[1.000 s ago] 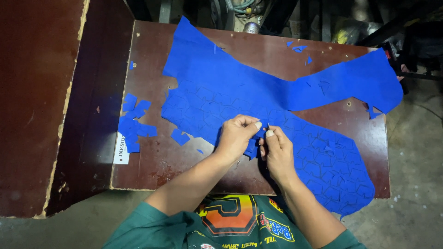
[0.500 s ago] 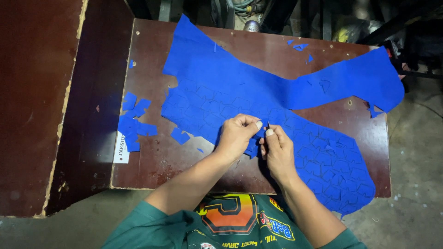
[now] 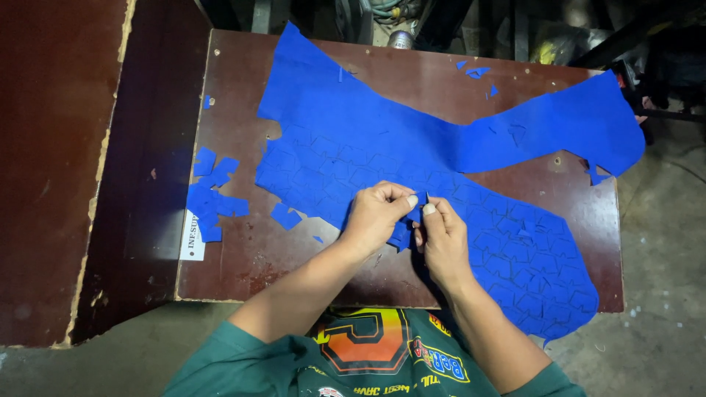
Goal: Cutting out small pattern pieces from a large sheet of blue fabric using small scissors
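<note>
Both hands, left hand [image 3: 379, 213] and right hand [image 3: 441, 235], pinch a small blue piece [image 3: 418, 202] over the blue sheet [image 3: 353, 140] near the table's front edge [image 3: 243, 298].

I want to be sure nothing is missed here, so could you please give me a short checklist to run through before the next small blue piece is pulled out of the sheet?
1. Both hands on the piece: left hand and right hand pinch a small blue piece between fingertips: ok.
2. Blue sheet lying flat on the brown table: ok.
3. Pile of removed pieces kept clear of the sheet: ok.
4. Piece fully cut free: cannot tell.
5. Sheet's right end hangs past the table edge: not ok.
</note>
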